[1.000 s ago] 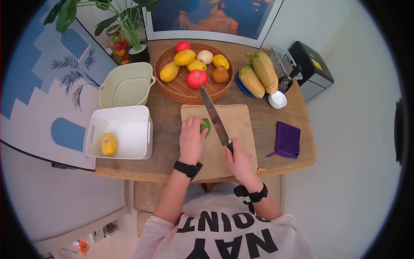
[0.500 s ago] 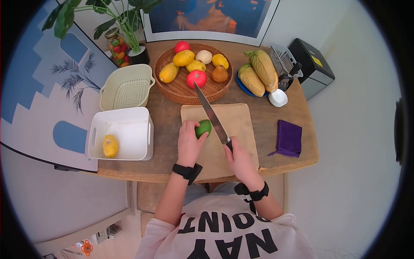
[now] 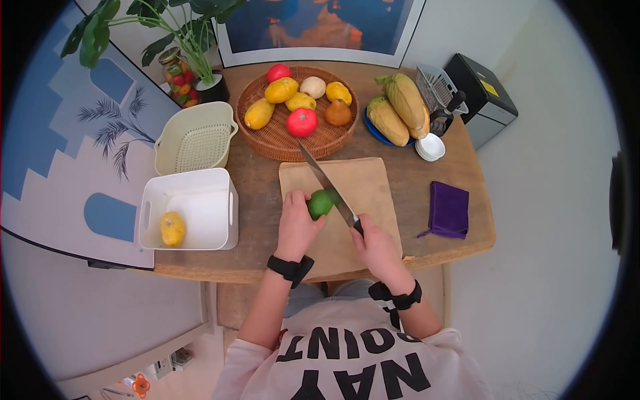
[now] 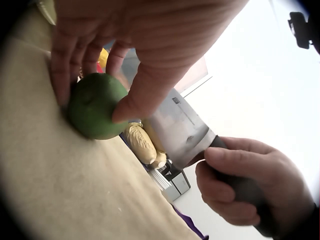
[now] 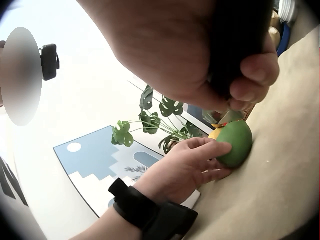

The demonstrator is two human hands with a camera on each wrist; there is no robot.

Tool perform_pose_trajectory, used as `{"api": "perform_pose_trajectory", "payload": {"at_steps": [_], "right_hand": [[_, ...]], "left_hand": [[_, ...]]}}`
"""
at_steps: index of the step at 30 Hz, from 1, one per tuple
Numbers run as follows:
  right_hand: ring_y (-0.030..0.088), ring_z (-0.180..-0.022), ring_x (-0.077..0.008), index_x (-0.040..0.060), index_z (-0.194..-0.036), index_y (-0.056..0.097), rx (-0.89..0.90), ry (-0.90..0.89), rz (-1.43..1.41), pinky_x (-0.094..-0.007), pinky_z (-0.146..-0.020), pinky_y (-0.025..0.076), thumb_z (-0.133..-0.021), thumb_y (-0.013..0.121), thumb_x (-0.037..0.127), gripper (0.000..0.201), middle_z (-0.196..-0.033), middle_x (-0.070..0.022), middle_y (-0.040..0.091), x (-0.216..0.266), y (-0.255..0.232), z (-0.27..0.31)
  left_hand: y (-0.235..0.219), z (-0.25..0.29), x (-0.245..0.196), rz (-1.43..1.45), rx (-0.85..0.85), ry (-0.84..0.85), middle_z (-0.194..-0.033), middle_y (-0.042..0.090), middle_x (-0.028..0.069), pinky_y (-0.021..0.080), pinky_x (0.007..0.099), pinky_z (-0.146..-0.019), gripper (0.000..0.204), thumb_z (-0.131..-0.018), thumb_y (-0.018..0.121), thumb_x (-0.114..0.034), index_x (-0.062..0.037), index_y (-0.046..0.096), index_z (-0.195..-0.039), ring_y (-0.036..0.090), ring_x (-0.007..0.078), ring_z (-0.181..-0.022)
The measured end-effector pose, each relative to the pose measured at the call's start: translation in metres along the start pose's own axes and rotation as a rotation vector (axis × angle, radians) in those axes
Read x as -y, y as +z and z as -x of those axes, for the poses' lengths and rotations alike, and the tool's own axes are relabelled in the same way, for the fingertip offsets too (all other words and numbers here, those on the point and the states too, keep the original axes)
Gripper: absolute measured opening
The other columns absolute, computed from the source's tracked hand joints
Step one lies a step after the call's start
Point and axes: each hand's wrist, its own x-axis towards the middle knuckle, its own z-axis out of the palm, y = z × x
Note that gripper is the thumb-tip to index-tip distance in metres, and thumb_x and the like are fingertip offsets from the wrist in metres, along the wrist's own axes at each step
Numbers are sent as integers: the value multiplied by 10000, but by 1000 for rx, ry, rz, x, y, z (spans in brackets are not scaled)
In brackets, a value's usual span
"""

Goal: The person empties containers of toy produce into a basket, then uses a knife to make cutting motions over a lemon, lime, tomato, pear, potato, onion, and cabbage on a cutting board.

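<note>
The left hand point(image 3: 297, 227) pinches the green fruit point(image 3: 321, 204) between thumb and fingertips, its hold on the left side; the fruit sits on the board point(image 3: 370, 190), just left of the knife point(image 4: 184, 135). Contact between blade and skin cannot be confirmed. The fruit appears firm, smooth and fairly light, and its round form would probably roll or slip under sideways pressure; the soundest hold is judged to be across its widest part, fingertips clear of the edge. The right hand point(image 3: 381, 252) grips the knife by its black handle; the blade looks stiff, and only the handle suits holding. Surface: a wooden table point(image 3: 259, 217), its near edge worn. On it, left to right, stand a white bin point(image 3: 234, 210), a colander point(image 3: 193, 143) just beyond, a wicker basket point(image 3: 251, 141) of produce at the far side, and a folded purple cloth point(image 3: 449, 210). A pale wall point(image 3: 560, 153) closes the right.
</note>
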Motion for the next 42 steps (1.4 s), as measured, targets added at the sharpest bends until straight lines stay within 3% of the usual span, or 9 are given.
{"api": "perform_pose_trajectory", "payload": {"at_steps": [7,10,13,19,25,28,34,37,42], "right_hand": [[665,-757,-462,6,-1058,491,3,29,53,-557,-648,505,-1002,583,189,212,-782,-259,672,-7,2,1],[664,-753,-464,7,-1056,489,-8,43,29,-559,-647,503,-1000,585,186,211,-771,-256,670,-13,3,6],[659,-749,-469,4,-1061,485,-36,31,8,-560,-645,498,-1002,581,179,208,-762,-261,663,-14,-1,10],[652,-751,-476,17,-1086,489,-57,-29,-27,-562,-643,490,-1007,576,184,204,-767,-262,658,-17,0,13],[656,-758,-475,23,-1093,491,-2,35,-34,-567,-651,491,-1010,575,194,207,-769,-259,661,-16,7,16],[658,-759,-473,19,-1089,494,-48,7,-63,-569,-660,496,-1009,576,195,210,-770,-259,663,-12,2,16],[654,-757,-478,0,-1072,501,-37,-36,-11,-572,-660,495,-1000,587,186,217,-765,-271,660,-18,9,16],[651,-757,-482,-12,-1052,503,-66,-21,-72,-573,-662,492,-996,588,177,215,-765,-279,656,-12,1,16],[651,-773,-486,-15,-1053,504,-58,-49,-55,-570,-668,489,-999,584,176,214,-780,-286,658,-24,6,12]], "left_hand": [[5,-1,-15,-143,43,104,-1128,557,210,489,463,-954,536,-694,810,-47,-4,512,-1138,574,429,-1075],[2,-3,-24,-152,205,22,-1169,565,209,489,469,-948,534,-705,784,-30,-7,507,-1161,575,422,-1068],[2,-3,-23,-140,176,92,-1211,571,199,497,476,-935,537,-716,768,-19,-16,503,-1184,577,413,-1079],[-11,-11,-19,-439,25,332,-1214,584,153,525,458,-894,468,-783,772,-35,-42,526,-1181,590,384,-1127],[-6,3,-17,-92,-50,168,-1115,564,143,516,437,-883,277,-791,795,-66,-48,617,-1003,590,350,-1062],[2,4,-14,122,16,39,-1077,561,138,508,432,-886,241,-779,788,-52,-39,613,-945,591,350,-1050],[8,5,-17,42,-44,164,-1048,564,132,492,430,-904,270,-736,760,3,-32,566,-920,585,356,-1036],[11,3,-10,28,-90,233,-1007,534,109,492,332,-676,259,-748,760,16,-25,565,-914,582,263,-842],[12,0,-3,77,-62,230,-1017,534,88,483,302,-647,266,-744,755,34,-32,565,-918,572,203,-785]]}}
